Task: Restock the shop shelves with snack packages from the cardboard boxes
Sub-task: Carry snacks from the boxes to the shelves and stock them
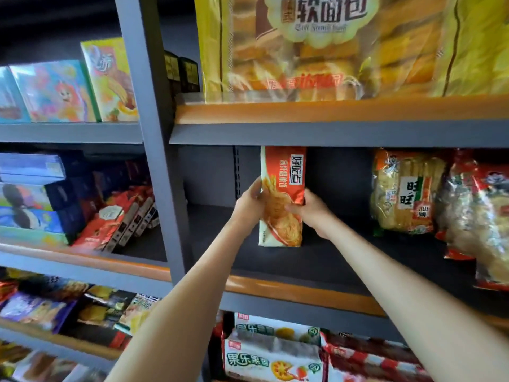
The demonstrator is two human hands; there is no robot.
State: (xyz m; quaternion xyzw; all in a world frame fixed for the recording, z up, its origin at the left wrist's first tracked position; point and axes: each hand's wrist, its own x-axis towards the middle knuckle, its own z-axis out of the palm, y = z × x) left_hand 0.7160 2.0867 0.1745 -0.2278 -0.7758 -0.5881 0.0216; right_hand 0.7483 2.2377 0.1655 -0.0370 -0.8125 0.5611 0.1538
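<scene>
An orange and white biscuit package stands upright on its short end on the dark middle shelf, well back from the orange front rail. My left hand grips its left edge. My right hand grips its right edge, thumb across the front. Both arms reach in from below. No cardboard box is in view.
Rice cracker bags and red-trimmed bags fill the shelf's right side. Large yellow bread bags sit on the shelf above. A grey upright post divides the bays. Boxed snacks stand to the left, more packs below.
</scene>
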